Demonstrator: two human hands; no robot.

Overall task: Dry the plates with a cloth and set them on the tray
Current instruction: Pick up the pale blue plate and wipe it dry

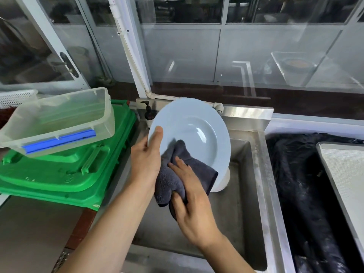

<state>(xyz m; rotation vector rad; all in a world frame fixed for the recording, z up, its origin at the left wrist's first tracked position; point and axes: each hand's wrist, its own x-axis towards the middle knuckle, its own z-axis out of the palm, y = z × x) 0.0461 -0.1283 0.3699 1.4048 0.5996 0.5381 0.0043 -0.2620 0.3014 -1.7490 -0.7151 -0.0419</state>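
A: So, where's the plate [194, 131]?

B: Tilted up over the steel sink [254, 186]. The left hand [146, 156] grips its rim, thumb on the face, fingers curled behind. The right hand [194, 203] clutches the dark cloth [173, 174], bunched against the plate's lower face.

A: How will it handle?

B: Glazed, stiff, breakable, likely slick if wet, so I'd hold the rim firmly. The cloth is soft and gives.

A: And the tray?

B: Possibly the pale flat tray [346, 174] at the right edge; it's cut off, so I can't be certain.
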